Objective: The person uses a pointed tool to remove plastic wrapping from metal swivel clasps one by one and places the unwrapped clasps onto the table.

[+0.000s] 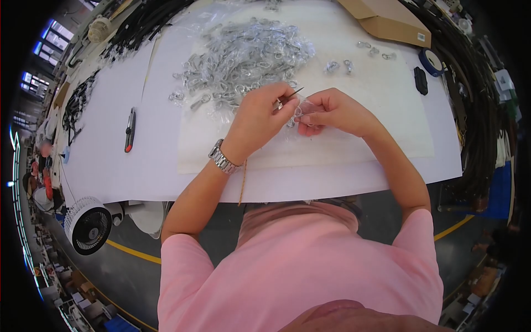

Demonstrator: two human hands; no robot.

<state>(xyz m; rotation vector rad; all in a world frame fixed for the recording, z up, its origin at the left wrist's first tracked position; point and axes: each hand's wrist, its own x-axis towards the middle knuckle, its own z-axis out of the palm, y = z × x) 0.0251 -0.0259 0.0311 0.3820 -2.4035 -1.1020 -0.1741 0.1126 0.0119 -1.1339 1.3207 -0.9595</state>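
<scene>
My left hand [268,113], with a metal watch [222,157] on its wrist, pinches a thin dark pointed tool [297,91] whose tip sticks up to the right. Close beside it, my right hand [331,113] has its fingers closed on a small clear plastic bag [303,108] with a metal piece partly hidden by the fingers. Both hands are just above the white table [265,185]. Behind them lies a large pile of metal clips in clear bags [249,58].
Several bagged clips [332,67] lie right of the pile. Further right are a cardboard box [387,22], a roll of blue tape [431,62] and a black object [421,81]. A utility knife [130,130] lies at left, with a fan [88,226] beyond the table edge.
</scene>
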